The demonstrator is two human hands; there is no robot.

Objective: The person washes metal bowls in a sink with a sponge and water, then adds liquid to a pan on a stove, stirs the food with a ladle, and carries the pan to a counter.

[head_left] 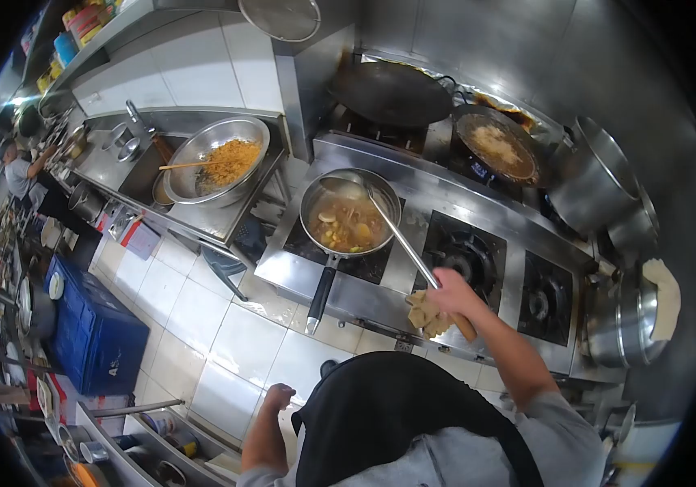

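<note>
My right hand [455,294] is closed around the long handle of a ladle [403,239], whose wooden end sticks out below my fist. The ladle's bowl rests in a saucepan [309,230] of brown broth with mushroom-like and yellow pieces. The pan sits on the left front burner, its black handle pointing toward me. A crumpled tan cloth [423,312] is right beside my right hand; whether I grip it too, I cannot tell. Low at my side, over the floor, my left hand [280,395] has its fingers curled in and nothing visible in them.
Behind stand a dark wok [393,93] and a wok of bubbling oil with pale food [494,150]. Tall steel pots [596,174] are at right. A steel bowl [244,134] of golden crumbs sits by the sink. A blue bin [96,333] and another person [23,178] are at left.
</note>
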